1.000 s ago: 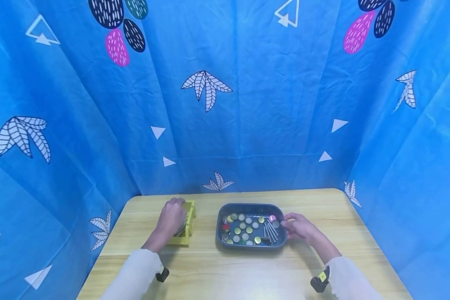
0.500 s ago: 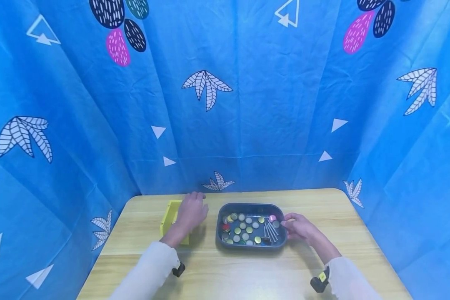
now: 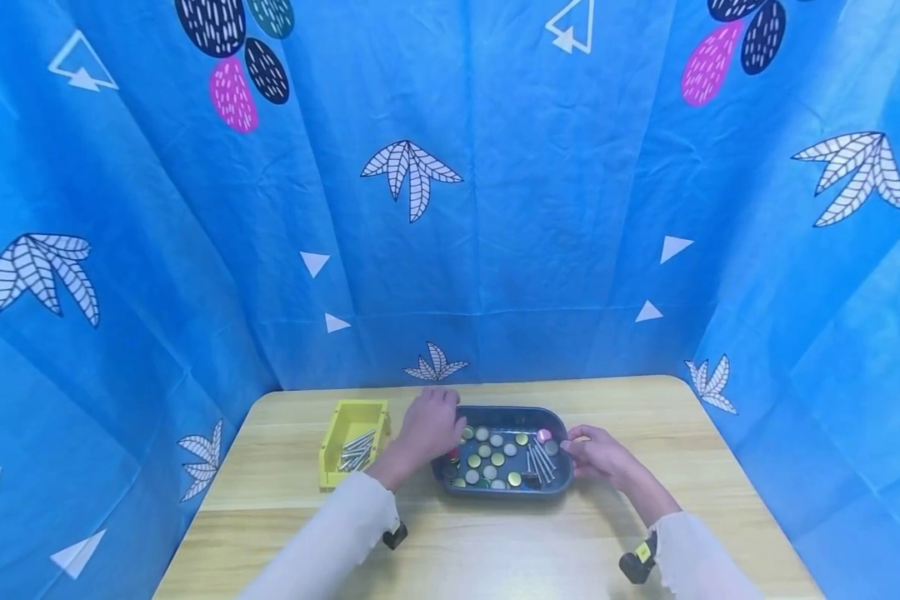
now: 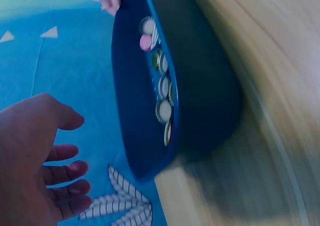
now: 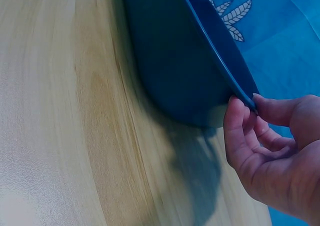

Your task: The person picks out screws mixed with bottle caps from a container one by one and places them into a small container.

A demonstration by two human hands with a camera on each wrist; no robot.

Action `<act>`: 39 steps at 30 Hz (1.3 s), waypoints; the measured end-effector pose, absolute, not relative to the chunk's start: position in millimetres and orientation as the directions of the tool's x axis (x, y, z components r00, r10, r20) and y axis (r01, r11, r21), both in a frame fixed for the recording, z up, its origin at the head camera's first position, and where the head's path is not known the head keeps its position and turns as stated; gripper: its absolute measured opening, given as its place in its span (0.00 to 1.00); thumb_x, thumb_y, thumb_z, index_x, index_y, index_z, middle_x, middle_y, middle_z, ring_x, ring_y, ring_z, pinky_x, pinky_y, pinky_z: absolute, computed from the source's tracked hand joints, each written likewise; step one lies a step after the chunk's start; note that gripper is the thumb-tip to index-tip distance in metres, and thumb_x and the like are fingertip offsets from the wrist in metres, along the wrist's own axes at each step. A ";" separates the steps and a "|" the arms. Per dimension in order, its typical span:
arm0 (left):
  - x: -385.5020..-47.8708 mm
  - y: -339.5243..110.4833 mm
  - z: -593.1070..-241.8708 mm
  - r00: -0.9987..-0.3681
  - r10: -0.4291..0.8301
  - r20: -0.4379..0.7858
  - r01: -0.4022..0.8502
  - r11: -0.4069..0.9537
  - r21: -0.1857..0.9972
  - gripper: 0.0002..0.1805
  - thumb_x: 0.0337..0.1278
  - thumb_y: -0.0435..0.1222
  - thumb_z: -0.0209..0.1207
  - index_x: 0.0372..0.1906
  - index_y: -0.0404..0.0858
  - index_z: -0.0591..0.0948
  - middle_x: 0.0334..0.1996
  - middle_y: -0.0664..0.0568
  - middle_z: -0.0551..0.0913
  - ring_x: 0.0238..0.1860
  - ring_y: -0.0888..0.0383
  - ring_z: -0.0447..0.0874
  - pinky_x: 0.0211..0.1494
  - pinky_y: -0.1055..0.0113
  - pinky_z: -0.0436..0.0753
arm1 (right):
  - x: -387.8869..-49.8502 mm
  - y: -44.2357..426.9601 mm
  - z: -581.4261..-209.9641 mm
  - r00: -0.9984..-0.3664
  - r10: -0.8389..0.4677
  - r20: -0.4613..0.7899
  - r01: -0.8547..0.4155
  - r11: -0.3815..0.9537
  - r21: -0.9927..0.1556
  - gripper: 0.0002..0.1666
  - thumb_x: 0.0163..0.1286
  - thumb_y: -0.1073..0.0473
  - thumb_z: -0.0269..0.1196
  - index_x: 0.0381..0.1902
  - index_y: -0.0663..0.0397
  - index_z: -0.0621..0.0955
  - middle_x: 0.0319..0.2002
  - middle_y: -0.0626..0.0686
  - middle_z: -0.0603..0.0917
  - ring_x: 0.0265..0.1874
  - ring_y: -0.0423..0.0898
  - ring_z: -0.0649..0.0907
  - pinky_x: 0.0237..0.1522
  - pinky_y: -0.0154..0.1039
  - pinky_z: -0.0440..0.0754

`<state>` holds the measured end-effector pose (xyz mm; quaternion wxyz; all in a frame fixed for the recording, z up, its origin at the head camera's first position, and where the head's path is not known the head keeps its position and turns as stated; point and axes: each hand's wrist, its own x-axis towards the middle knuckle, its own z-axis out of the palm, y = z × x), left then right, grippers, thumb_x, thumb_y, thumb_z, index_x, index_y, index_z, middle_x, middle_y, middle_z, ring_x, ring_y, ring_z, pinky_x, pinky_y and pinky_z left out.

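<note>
My left hand (image 3: 429, 425) hovers by the left end of a dark tray (image 3: 502, 494). In the left wrist view the fingers of this hand (image 4: 45, 161) are loosely bent and hold nothing, apart from the tray wall. Thumb and fingers of my right hand (image 5: 275, 146) pinch the tray's right rim. Inside the tray lie several bottle caps (image 3: 498, 459), in white, gold, red and pink. Several long metal nails or screws (image 3: 543, 462) lie at its right side. The left hand covers the tray's upper left corner in the head view.
A yellow bin (image 3: 336, 433) stands to the left on the wooden table (image 3: 525, 550), with several metal screws or nails (image 3: 357, 452) inside. Blue patterned cloth (image 3: 540, 208) hangs behind the table and at both sides.
My left hand has moved right, from over the yellow bin to the tray's left end, uncovering the bin. The right hand has stayed at the tray's rim.
</note>
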<state>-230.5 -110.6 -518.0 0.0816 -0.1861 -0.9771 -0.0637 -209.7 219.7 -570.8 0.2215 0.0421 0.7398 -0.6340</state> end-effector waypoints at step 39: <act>-226.3 2.2 -566.2 -0.861 0.505 -0.063 0.508 0.860 -0.052 0.12 0.58 0.46 0.64 0.29 0.42 0.86 0.31 0.51 0.88 0.34 0.54 0.82 0.35 0.63 0.85 | -213.6 221.6 -576.2 -0.896 -0.246 -0.368 0.330 0.183 -0.926 0.21 0.76 0.64 0.58 0.60 0.72 0.69 0.43 0.64 0.86 0.39 0.51 0.88 0.44 0.45 0.91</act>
